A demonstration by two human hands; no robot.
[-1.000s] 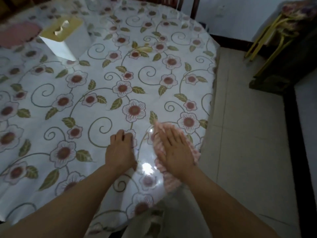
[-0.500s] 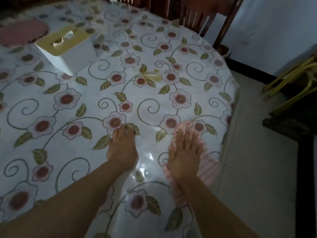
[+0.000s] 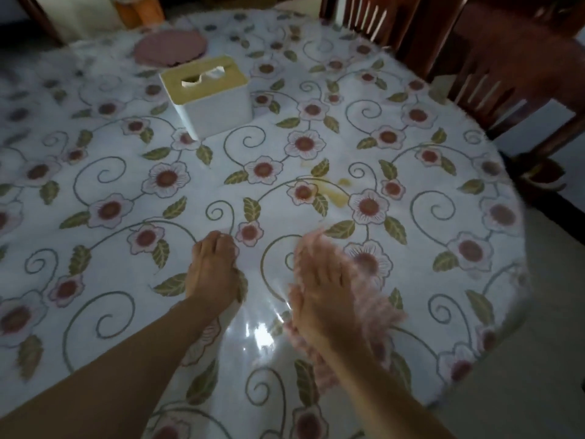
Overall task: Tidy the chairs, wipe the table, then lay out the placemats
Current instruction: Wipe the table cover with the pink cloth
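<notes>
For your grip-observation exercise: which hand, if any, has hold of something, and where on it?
Neither grips anything. The right hand presses flat on the middle of the pink cloth; the left hand rests bare on the table.

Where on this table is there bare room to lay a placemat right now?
The left side, left of the left hand and nearer than the tissue box, lies bare. So does the far right, bordered by the chair. Crowded: the front right, where the right hand presses the pink cloth, and around the yellow stain.

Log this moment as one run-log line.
phase: wiping table | right hand: flat on pink cloth, blurred | left hand: flat on tablecloth | yellowish stain ahead | tissue box, pink placemat beyond
</notes>
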